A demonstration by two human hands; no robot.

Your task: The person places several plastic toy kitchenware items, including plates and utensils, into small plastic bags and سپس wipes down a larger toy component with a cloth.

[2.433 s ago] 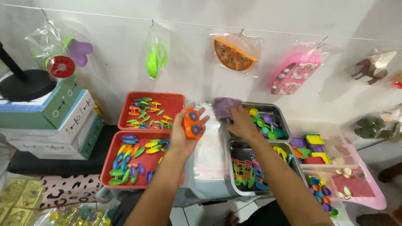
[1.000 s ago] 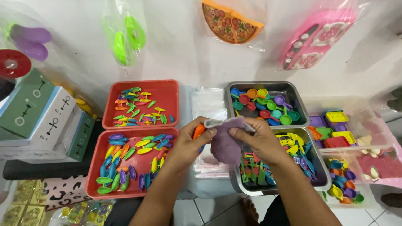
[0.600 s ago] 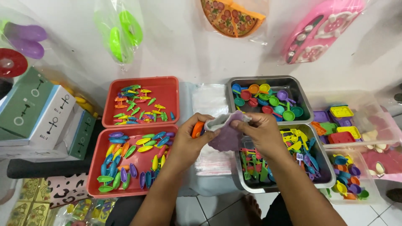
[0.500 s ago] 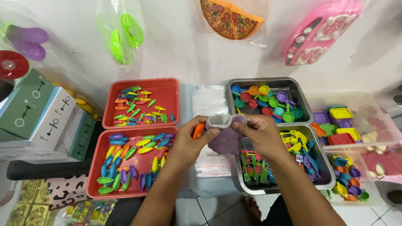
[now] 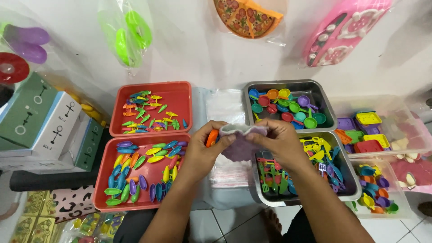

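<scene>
Since the previous frame both hands have held position over the clear bag stack (image 5: 227, 135), the purple pouch (image 5: 240, 144) unchanged between them. Left of the stack sit two red trays (image 5: 182, 96); beyond those, green and white boxes (image 5: 42, 121). Bagged toys (image 5: 249, 18) hang on the wall above. Left hand (image 5: 202, 153) fingers pinch the pouch rim and an orange piece (image 5: 211, 137); right hand (image 5: 281, 141) fingers pinch the opposite rim.

Two trays (image 5: 180, 96) stacked front to back at left, holding small toy pieces (image 5: 141, 168). Two metal pans (image 5: 315, 87) likewise at right, clear bins (image 5: 405, 135) beyond. Plastic bags (image 5: 225, 105) between. Boxes (image 5: 40, 121) far left. Packaged toys (image 5: 247, 18) on the wall behind.
</scene>
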